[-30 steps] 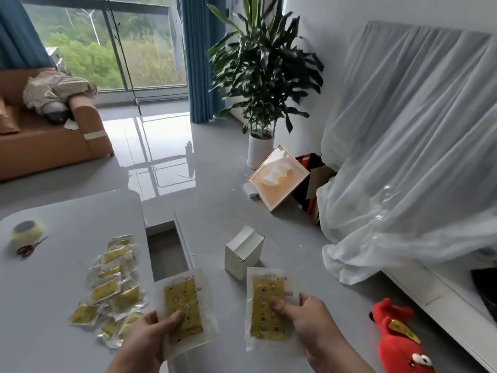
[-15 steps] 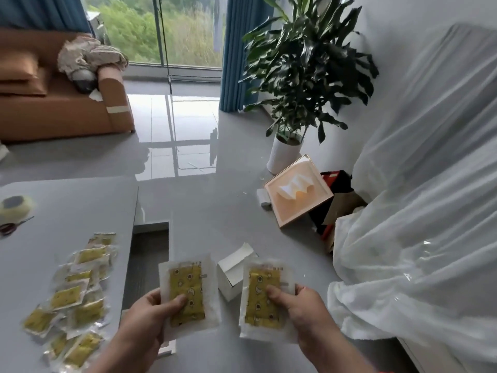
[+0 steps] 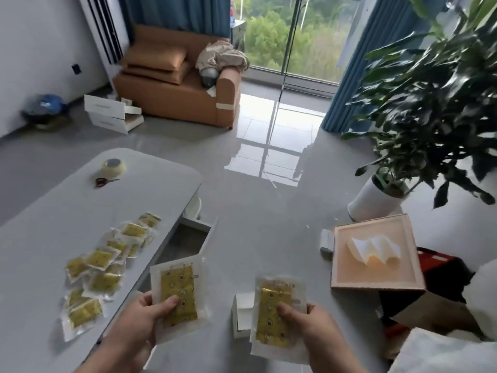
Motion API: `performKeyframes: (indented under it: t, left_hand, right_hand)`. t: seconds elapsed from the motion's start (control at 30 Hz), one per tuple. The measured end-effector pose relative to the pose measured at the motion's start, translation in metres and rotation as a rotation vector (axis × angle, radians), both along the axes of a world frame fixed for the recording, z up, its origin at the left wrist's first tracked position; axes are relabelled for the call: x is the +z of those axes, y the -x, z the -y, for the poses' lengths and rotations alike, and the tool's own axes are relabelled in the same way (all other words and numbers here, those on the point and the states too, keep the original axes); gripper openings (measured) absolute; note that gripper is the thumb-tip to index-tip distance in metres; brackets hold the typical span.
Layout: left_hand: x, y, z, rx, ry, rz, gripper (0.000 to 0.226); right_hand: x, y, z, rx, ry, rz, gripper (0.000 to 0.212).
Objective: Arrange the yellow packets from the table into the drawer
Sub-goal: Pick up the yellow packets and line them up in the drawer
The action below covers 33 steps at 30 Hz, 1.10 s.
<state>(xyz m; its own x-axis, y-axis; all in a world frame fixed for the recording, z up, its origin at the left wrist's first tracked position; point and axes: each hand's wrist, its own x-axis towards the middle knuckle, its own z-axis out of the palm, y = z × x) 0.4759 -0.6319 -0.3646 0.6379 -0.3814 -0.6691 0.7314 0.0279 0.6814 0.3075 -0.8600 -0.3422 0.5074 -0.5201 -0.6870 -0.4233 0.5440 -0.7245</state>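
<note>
My left hand [image 3: 139, 323] pinches a large clear packet with a yellow sheet inside [image 3: 178, 286], held upright just right of the table edge. My right hand [image 3: 313, 331] pinches a second such packet [image 3: 274, 305] over the floor. Several small yellow packets [image 3: 107, 267] lie scattered on the grey table [image 3: 53, 216] to the left. The open drawer [image 3: 188, 239] juts out from the table's right side, just beyond the left packet; its visible inside looks bare.
A tape roll [image 3: 114, 166] and red scissors [image 3: 103, 181] lie at the table's far end. On the floor stand a small white box [image 3: 242, 316], a framed picture [image 3: 373, 254], a potted plant [image 3: 376, 200], white drawers [image 3: 113, 113] and an orange sofa [image 3: 183, 90].
The view has swung left and up, so the table, drawer and sofa now sit more to the centre. Both hands keep hold of their packets at about the same spacing.
</note>
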Motion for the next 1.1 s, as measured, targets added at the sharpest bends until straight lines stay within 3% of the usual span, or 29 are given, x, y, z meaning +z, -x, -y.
performKeyframes:
  t: [0.2, 0.33, 0.43, 0.47, 0.57, 0.7, 0.9, 1.1]
  left_hand:
    - [-0.003, -0.012, -0.001, 0.317, 0.046, -0.007, 0.018]
    - [-0.018, -0.040, -0.026, 0.555, 0.048, -0.024, 0.021]
    - [-0.037, -0.069, -0.045, 0.701, 0.057, -0.035, 0.024]
    - [-0.043, -0.078, -0.052, 0.743, 0.066, -0.047, 0.027]
    - [-0.056, -0.102, -0.068, 0.861, 0.087, -0.088, 0.034]
    - [-0.060, -0.122, -0.089, 0.968, 0.107, -0.099, 0.035]
    - [-0.059, -0.124, -0.129, 1.161, 0.120, -0.116, 0.019]
    - [-0.059, -0.099, -0.156, 1.353, 0.098, -0.097, 0.019]
  right_hand:
    - [-0.014, -0.085, 0.032, 0.213, -0.057, 0.002, 0.008]
    - [-0.020, -0.159, 0.029, 0.402, -0.061, -0.021, 0.023]
    - [-0.024, -0.216, 0.021, 0.533, -0.058, -0.032, 0.057]
    - [-0.025, -0.234, 0.018, 0.574, -0.055, -0.029, 0.059]
    - [-0.026, -0.288, 0.006, 0.699, 0.029, -0.091, 0.025]
    - [-0.026, -0.344, -0.011, 0.814, 0.114, -0.104, 0.006]
    - [-0.034, -0.399, -0.053, 0.920, 0.122, -0.131, 0.013]
    - [-0.045, -0.432, -0.089, 1.090, 0.086, -0.185, 0.018]
